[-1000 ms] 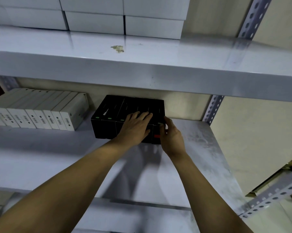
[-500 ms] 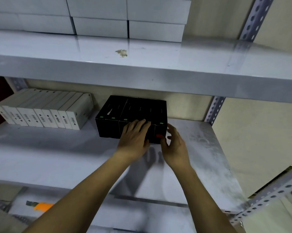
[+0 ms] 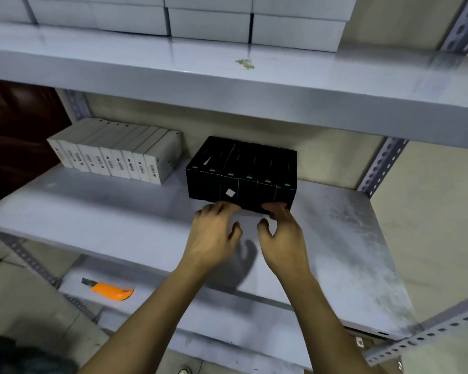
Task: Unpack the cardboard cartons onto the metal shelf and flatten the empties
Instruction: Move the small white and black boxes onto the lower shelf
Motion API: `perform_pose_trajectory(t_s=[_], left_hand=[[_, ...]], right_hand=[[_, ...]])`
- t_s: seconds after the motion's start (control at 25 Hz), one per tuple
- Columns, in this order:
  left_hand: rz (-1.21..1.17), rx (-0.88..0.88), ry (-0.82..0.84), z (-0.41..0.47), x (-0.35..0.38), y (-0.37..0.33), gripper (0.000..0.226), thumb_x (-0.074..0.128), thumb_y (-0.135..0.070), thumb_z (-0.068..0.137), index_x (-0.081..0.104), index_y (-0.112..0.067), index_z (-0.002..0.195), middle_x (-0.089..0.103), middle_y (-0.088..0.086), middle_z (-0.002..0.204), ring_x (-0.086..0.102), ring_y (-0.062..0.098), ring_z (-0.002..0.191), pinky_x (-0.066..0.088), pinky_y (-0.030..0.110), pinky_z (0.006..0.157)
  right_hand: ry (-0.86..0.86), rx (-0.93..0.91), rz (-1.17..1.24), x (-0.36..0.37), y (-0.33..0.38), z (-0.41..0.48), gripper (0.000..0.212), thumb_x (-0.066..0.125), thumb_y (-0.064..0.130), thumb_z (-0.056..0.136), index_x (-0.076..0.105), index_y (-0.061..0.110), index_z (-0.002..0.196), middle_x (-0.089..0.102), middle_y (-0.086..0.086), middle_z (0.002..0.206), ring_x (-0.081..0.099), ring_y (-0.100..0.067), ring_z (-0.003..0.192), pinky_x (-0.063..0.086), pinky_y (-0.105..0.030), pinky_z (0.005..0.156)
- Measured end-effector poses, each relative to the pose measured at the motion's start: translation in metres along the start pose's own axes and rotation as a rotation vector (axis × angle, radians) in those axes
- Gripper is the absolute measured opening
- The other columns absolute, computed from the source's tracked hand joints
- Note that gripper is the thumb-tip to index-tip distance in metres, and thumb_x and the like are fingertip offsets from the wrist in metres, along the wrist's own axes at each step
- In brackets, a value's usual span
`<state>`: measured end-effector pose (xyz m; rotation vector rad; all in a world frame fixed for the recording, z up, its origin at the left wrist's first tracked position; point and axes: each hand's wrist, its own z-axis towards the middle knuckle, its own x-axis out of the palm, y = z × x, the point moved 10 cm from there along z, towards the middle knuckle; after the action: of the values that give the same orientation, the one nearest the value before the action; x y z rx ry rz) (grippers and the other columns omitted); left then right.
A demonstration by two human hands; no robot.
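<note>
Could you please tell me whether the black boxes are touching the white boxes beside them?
Apart. The head view shows a strip of bare shelf between the black boxes and the white boxes.

L hand (image 3: pixel 214 238) slid off the black boxes (image 3: pixel 243 168), R hand (image 3: pixel 281 238) let go too, both pulled back twd shelf (image 3: pixel 92 225) front edge.

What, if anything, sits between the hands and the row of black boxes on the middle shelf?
Nothing visible. The left hand and right hand are at the lower front edge of the black boxes, fingertips against or just short of it. The white boxes stand apart to the left.
</note>
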<state>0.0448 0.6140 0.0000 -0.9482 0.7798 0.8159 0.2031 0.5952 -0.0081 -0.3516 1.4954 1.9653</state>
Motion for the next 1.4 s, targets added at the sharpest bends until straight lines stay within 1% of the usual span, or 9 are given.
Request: perform_pose_trajectory(t_s=[0.08, 0.2, 0.44, 0.8, 0.96, 1.08, 1.24, 1.28, 1.4], left_hand=[[-0.015, -0.067, -0.002, -0.012, -0.007, 0.014, 0.037, 0.057, -0.026, 0.092, 0.060, -0.024, 0.129, 0.065, -0.001, 0.125, 0.058, 0.023, 0.112, 0.040, 0.036, 0.098], [-0.022, -0.126, -0.033, -0.028, -0.022, 0.032, 0.034, 0.056, -0.028, 0.095, 0.060, -0.024, 0.129, 0.064, -0.003, 0.127, 0.057, 0.021, 0.115, 0.039, 0.035, 0.101], [-0.057, -0.239, -0.081, -0.063, -0.056, 0.073, 0.032, 0.055, -0.029, 0.099, 0.059, -0.023, 0.130, 0.063, -0.005, 0.129, 0.053, 0.020, 0.118, 0.035, 0.033, 0.102], [-0.027, -0.425, -0.172, -0.147, -0.130, 0.162, 0.029, 0.053, -0.029, 0.097, 0.060, -0.026, 0.126, 0.064, -0.008, 0.123, 0.053, 0.018, 0.112, 0.040, 0.037, 0.100], [-0.013, -0.507, -0.203, -0.201, -0.170, 0.206, 0.033, 0.048, -0.032, 0.095, 0.060, -0.027, 0.125, 0.062, -0.011, 0.125, 0.052, 0.015, 0.115, 0.038, 0.033, 0.101], [-0.007, -0.562, -0.239, -0.242, -0.203, 0.238, 0.029, 0.053, -0.027, 0.097, 0.060, -0.027, 0.125, 0.062, -0.012, 0.123, 0.051, 0.013, 0.112, 0.036, 0.032, 0.100], [0.042, -0.647, -0.250, -0.293, -0.235, 0.277, 0.029, 0.054, -0.030, 0.097, 0.058, -0.031, 0.126, 0.060, -0.015, 0.123, 0.049, 0.010, 0.112, 0.032, 0.025, 0.097], [0.051, -0.667, -0.252, -0.308, -0.243, 0.286, 0.029, 0.054, -0.031, 0.097, 0.057, -0.032, 0.125, 0.060, -0.015, 0.123, 0.049, 0.009, 0.111, 0.032, 0.025, 0.096], [0.071, -0.735, -0.281, -0.352, -0.268, 0.314, 0.027, 0.053, -0.032, 0.098, 0.057, -0.033, 0.125, 0.060, -0.015, 0.123, 0.049, 0.010, 0.113, 0.036, 0.029, 0.099]], right_hand=[[0.017, -0.010, 0.002, 0.009, 0.011, -0.004, 0.032, 0.057, 0.016, 0.096, 0.061, 0.024, 0.127, 0.063, 0.009, 0.120, 0.056, -0.009, 0.112, 0.037, -0.007, 0.079], [0.049, -0.015, 0.033, 0.025, 0.027, -0.010, 0.029, 0.056, 0.017, 0.097, 0.063, 0.023, 0.125, 0.064, 0.009, 0.121, 0.057, -0.008, 0.115, 0.041, -0.016, 0.089], [0.152, -0.029, 0.081, 0.067, 0.059, -0.024, 0.030, 0.055, 0.019, 0.099, 0.062, 0.026, 0.127, 0.062, 0.011, 0.127, 0.056, -0.006, 0.118, 0.042, -0.020, 0.094], [0.283, -0.164, 0.163, 0.161, 0.154, -0.074, 0.025, 0.058, 0.019, 0.096, 0.063, 0.030, 0.118, 0.061, 0.019, 0.113, 0.057, -0.004, 0.109, 0.053, -0.036, 0.092], [0.382, -0.218, 0.189, 0.208, 0.204, -0.114, 0.025, 0.057, 0.015, 0.096, 0.064, 0.027, 0.116, 0.060, 0.017, 0.110, 0.058, -0.005, 0.107, 0.049, -0.031, 0.092], [0.468, -0.255, 0.202, 0.243, 0.242, -0.146, 0.025, 0.057, 0.015, 0.096, 0.063, 0.027, 0.116, 0.062, 0.016, 0.114, 0.057, -0.005, 0.110, 0.047, -0.025, 0.092], [0.531, -0.302, 0.202, 0.283, 0.285, -0.185, 0.025, 0.058, 0.017, 0.096, 0.064, 0.026, 0.118, 0.064, 0.014, 0.118, 0.057, -0.002, 0.108, 0.038, -0.003, 0.083], [0.555, -0.309, 0.205, 0.294, 0.296, -0.197, 0.025, 0.058, 0.018, 0.096, 0.064, 0.026, 0.119, 0.064, 0.013, 0.117, 0.056, -0.002, 0.107, 0.037, -0.002, 0.081], [0.620, -0.342, 0.227, 0.329, 0.327, -0.231, 0.026, 0.058, 0.018, 0.095, 0.064, 0.026, 0.119, 0.065, 0.010, 0.118, 0.057, -0.006, 0.109, 0.046, -0.017, 0.088]])
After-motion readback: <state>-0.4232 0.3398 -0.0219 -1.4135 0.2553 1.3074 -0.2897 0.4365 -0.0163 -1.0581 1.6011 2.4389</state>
